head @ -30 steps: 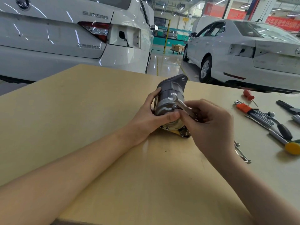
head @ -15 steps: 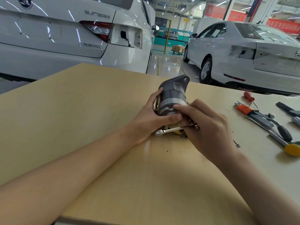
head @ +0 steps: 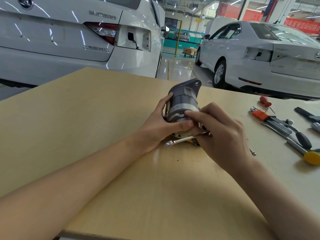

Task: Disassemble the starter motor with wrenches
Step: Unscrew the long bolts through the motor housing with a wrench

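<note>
A grey metal starter motor (head: 183, 103) lies on the wooden table (head: 86, 118), its mounting flange pointing away from me. My left hand (head: 161, 125) grips the motor's body from the left, thumb across the near end. My right hand (head: 220, 134) holds a small silver wrench (head: 183, 140) at the motor's near end; the wrench lies almost level, its free end sticking out to the left. The part the wrench sits on is hidden behind my fingers.
Tools lie at the right: a set of hex keys in an orange holder (head: 270, 118), a red-handled screwdriver (head: 265, 101), a hammer with a yellow end (head: 310, 156), a black tool (head: 306, 112), a loose bolt (head: 252, 151). Two white cars (head: 69, 40) (head: 270, 56) stand beyond the table.
The wrench has swung from pointing up along the motor's side down to nearly level, its free end now toward the left. My left hand keeps its grip on the motor.
</note>
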A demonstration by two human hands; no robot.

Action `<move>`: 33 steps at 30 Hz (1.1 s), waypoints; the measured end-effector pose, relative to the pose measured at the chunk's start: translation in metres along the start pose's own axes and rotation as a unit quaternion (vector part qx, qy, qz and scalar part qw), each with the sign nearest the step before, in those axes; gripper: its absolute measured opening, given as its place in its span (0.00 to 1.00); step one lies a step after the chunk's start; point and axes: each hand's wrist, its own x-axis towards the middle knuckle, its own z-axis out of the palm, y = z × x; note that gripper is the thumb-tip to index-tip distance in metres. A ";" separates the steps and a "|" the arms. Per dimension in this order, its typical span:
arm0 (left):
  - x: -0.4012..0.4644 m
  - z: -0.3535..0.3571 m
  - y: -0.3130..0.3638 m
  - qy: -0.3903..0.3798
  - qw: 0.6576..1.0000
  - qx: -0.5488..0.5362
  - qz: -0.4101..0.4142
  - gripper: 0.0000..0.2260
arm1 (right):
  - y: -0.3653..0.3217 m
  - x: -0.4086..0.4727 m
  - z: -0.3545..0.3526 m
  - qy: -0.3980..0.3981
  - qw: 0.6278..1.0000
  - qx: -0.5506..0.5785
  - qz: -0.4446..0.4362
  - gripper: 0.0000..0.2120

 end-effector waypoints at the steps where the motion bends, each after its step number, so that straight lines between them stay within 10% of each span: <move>1: -0.001 0.000 0.001 0.001 1.000 0.001 0.002 0.56 | 0.000 0.000 0.000 0.001 1.000 0.008 0.014 0.11; 33: -0.006 0.005 0.009 -0.004 1.000 -0.008 -0.007 0.66 | 0.000 0.004 0.000 0.022 0.996 0.036 0.076 0.09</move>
